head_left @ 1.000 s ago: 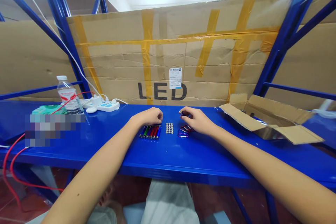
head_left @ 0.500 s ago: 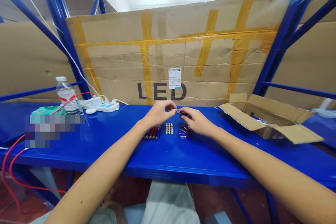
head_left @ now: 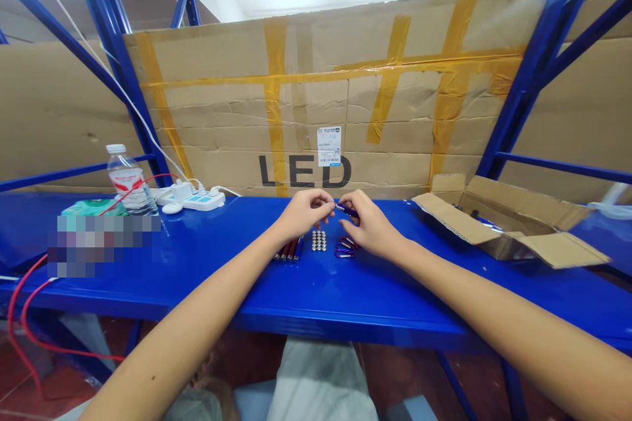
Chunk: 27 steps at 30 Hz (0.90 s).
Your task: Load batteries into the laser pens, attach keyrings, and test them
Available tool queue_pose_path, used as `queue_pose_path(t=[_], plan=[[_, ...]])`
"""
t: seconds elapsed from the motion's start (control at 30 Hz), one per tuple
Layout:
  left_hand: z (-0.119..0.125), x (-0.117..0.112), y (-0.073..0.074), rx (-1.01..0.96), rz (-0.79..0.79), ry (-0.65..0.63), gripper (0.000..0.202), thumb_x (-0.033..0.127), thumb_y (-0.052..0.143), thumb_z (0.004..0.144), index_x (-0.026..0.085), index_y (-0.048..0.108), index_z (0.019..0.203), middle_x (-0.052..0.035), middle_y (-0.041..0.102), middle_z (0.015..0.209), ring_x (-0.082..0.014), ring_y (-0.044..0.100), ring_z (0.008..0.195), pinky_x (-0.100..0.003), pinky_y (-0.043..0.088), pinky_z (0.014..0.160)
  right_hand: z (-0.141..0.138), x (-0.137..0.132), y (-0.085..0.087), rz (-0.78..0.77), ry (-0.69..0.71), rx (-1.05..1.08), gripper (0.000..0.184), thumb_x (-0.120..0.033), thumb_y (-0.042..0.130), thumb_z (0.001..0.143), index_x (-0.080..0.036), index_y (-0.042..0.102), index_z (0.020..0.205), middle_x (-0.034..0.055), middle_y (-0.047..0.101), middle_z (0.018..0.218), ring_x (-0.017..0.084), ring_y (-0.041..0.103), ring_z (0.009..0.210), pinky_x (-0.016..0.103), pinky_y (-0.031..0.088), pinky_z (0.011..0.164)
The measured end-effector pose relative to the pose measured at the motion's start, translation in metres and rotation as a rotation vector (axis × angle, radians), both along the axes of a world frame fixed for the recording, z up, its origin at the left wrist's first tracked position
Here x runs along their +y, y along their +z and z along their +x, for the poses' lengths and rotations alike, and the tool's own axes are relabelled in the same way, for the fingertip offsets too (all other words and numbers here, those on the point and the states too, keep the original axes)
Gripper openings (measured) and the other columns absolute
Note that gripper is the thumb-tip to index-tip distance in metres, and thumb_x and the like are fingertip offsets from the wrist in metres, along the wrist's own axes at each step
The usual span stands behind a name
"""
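Above the table my right hand [head_left: 363,220] is closed round a slim blue metal tube [head_left: 348,210], which looks like a mini flashlight body. A silver tip on the tube points left, to the fingertips of my left hand [head_left: 311,209]. Those fingers are pinched together at the tip; whatever is between them is too small to make out. Below, several silver button cells [head_left: 318,241] stand in neat rows. Several dark red and blue tubes [head_left: 289,250] lie side by side, partly behind my left wrist. Under my right hand lie small coloured carabiners [head_left: 344,252].
An open cardboard box [head_left: 513,230] with dark and blue items inside stands at the right. On the left are a water bottle [head_left: 131,184], a green packet [head_left: 93,208] and a white power strip [head_left: 202,200] with cables. Taped cardboard [head_left: 227,125] walls the table's back.
My hands have drawn slightly apart, and more of the blue tube with its silver tip shows between them. The rows of button cells and the carabiners are unchanged.
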<state>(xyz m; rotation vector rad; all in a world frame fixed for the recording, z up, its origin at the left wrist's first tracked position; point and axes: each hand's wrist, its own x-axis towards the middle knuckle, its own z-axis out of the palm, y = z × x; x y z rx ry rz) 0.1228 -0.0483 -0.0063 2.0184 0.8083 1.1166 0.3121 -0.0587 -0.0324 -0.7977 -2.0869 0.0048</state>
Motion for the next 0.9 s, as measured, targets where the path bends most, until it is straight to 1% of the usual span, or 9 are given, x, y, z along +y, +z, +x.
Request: queue_pose_path(t=[0.1,0.2,0.37,0.47,0.53,0.63,0.73,0.8,0.9], plan=[[0.0013,-0.0022,0.002,-0.002,-0.074,-0.03,0.013,0.024,0.058,0.083,0.012,0.058,0.081,-0.0027,0.064,0.069,-0.0087,0.058,0.053,-0.02,0.047,0.047,-0.0003,0.0003,0.0004,0.081,-0.008,0.014,0.022,-0.005,0.048,0.08,-0.02,0.052,0.096,0.007,0.053,0.092,0.019,0.053,0.085,0.032,0.046,0.073],[0.0015,-0.0034,0.0035,0.002,-0.108,-0.045,0.012,0.023,0.058,0.083,0.012,0.058,0.081,-0.0027,0.064,0.068,-0.0087,0.058,0.052,-0.021,0.048,0.047,0.0018,0.0006,0.0024,0.141,0.021,-0.009,0.015,-0.007,0.046,0.085,-0.02,0.052,0.091,0.0066,0.053,0.089,0.019,0.052,0.082,0.032,0.045,0.074],[0.0004,-0.0032,0.0038,-0.014,-0.094,-0.049,0.014,0.025,0.06,0.083,0.011,0.059,0.082,-0.0025,0.064,0.068,-0.0086,0.058,0.053,-0.02,0.047,0.048,0.0047,-0.0015,0.0053,0.17,0.05,-0.067,0.014,-0.015,0.043,0.093,-0.02,0.055,0.098,0.0084,0.054,0.093,0.02,0.054,0.086,0.034,0.046,0.077],[0.0006,-0.0035,0.0031,-0.017,-0.086,-0.051,0.014,0.025,0.06,0.083,0.011,0.058,0.082,-0.0019,0.063,0.066,-0.0085,0.058,0.052,-0.02,0.046,0.047,0.0041,-0.0035,0.0065,0.159,0.009,-0.117,0.017,-0.019,0.039,0.096,-0.02,0.056,0.102,0.0093,0.056,0.093,0.021,0.055,0.087,0.034,0.046,0.079],[0.0013,-0.0041,0.0026,-0.024,-0.086,-0.047,0.013,0.025,0.06,0.083,0.012,0.058,0.082,-0.0012,0.062,0.065,-0.0082,0.057,0.051,-0.02,0.046,0.047,0.0028,-0.0049,0.0068,0.147,-0.018,-0.129,0.019,-0.02,0.038,0.097,-0.019,0.057,0.101,0.0098,0.057,0.092,0.022,0.056,0.085,0.035,0.046,0.078],[0.0023,-0.0047,0.0023,-0.035,-0.081,-0.046,0.013,0.024,0.059,0.083,0.012,0.057,0.083,-0.0005,0.061,0.065,-0.0079,0.057,0.049,-0.02,0.045,0.046,0.0005,-0.006,0.0054,0.135,-0.011,-0.11,0.019,-0.018,0.038,0.097,-0.019,0.056,0.101,0.0096,0.056,0.091,0.021,0.056,0.084,0.035,0.046,0.078],[0.0024,-0.005,0.003,-0.039,-0.054,-0.068,0.014,0.026,0.059,0.084,0.012,0.057,0.083,-0.0007,0.061,0.066,-0.0081,0.057,0.05,-0.02,0.045,0.046,-0.0006,-0.0051,0.003,0.158,0.008,-0.073,0.015,-0.015,0.047,0.091,-0.019,0.053,0.104,0.0089,0.055,0.093,0.021,0.055,0.085,0.034,0.047,0.075],[0.0023,-0.0056,0.0039,-0.038,-0.04,-0.083,0.016,0.028,0.059,0.084,0.012,0.057,0.083,-0.001,0.062,0.066,-0.0083,0.057,0.05,-0.02,0.045,0.047,0.0,-0.0036,0.0021,0.181,0.007,-0.047,0.016,-0.011,0.051,0.086,-0.019,0.051,0.1,0.0077,0.054,0.09,0.021,0.054,0.081,0.033,0.046,0.071],[0.0024,-0.0071,0.005,-0.023,-0.054,-0.091,0.015,0.027,0.059,0.083,0.012,0.058,0.082,-0.0009,0.062,0.065,-0.008,0.056,0.049,-0.02,0.045,0.047,0.0021,-0.0018,0.0031,0.22,0.012,-0.027,0.015,-0.006,0.048,0.084,-0.02,0.049,0.09,0.006,0.051,0.085,0.019,0.051,0.077,0.032,0.045,0.068]])
